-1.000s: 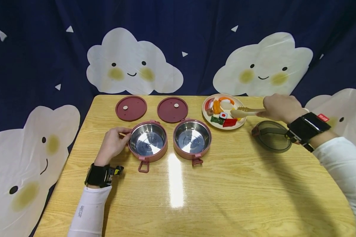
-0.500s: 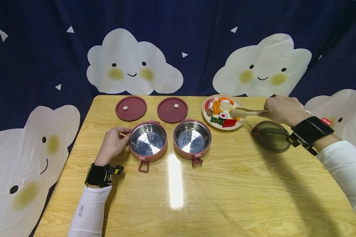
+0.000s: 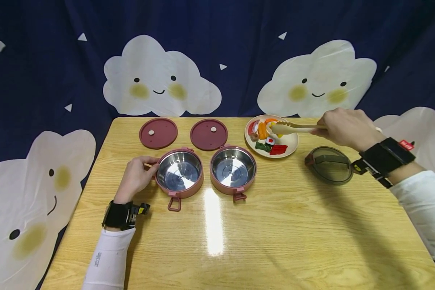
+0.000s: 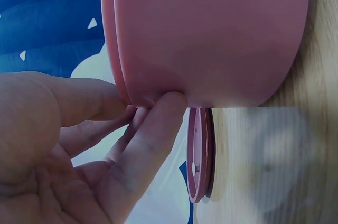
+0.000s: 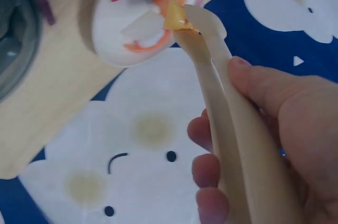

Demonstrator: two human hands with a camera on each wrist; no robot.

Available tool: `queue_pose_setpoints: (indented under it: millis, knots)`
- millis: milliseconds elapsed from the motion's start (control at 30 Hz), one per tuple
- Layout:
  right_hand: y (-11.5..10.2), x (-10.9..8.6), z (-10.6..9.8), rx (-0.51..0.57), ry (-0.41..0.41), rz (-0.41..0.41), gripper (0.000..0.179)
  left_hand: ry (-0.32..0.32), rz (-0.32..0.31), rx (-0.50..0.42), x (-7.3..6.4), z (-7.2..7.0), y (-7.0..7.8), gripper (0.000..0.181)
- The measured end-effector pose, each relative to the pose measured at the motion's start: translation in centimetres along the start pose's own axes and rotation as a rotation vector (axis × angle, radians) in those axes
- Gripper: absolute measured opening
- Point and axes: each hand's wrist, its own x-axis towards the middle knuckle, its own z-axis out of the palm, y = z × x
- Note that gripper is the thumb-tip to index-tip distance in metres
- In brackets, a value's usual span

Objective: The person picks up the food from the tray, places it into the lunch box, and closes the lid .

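Note:
My left hand (image 3: 139, 177) grips the side of the left pink round lunch box (image 3: 181, 191), thumb and fingertips right at its rim and wall in the left wrist view. A second pink lunch box (image 3: 233, 187) stands beside it, steel-lined like the first, with a clip at the front. Held in my right hand (image 3: 346, 127) are beige tongs (image 3: 301, 128), reaching left over a cream plate (image 3: 293, 147). Between the tong tips is a small yellow piece of toy food (image 5: 177, 17). Red, green and orange food pieces and a sushi roll (image 3: 270, 141) lie on the plate.
Two dark red lids (image 3: 163, 139) (image 3: 203, 141) lie behind the boxes. A dark see-through oval lid or dish (image 3: 330, 166) with a strap-like handle sits below my right wrist. The wooden table (image 3: 275, 233) ends at a blue cloud-print curtain (image 3: 235, 40).
My right hand has carried the tongs a little left over the plate, and the yellow piece moved with them. The left hand keeps its place on the lunch box.

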Motion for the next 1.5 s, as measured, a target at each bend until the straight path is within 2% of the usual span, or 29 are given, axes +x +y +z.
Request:
queue_pose_setpoints:
  millis: [200,633,900,1167,1400,1500]
  knots:
    - [-1.6,-0.4,-1.2,-0.025,0.107,-0.087,0.035,-0.003,0.001,0.001,0.1,0.1,0.1,0.028]
    - [-6.1,-0.4,-3.6,-0.041,0.22,-0.204,0.014,-0.009,-0.002,-0.003,0.3,0.2,0.3,0.028]
    - [-9.5,0.3,-3.9,-0.096,0.307,-0.306,0.014,-0.012,-0.003,-0.009,0.2,0.1,0.4,0.028]
    - [-13.4,2.0,-4.0,-0.062,0.312,-0.375,0.018,-0.01,-0.022,-0.021,-0.1,-0.1,0.2,0.029]
    - [-16.8,3.6,-4.0,-0.132,0.222,-0.463,0.021,-0.005,-0.021,-0.013,-0.3,-0.3,0.2,0.028]
    - [-17.9,4.1,-3.9,-0.146,0.219,-0.493,0.02,-0.008,-0.018,-0.016,-0.3,-0.2,0.3,0.029]
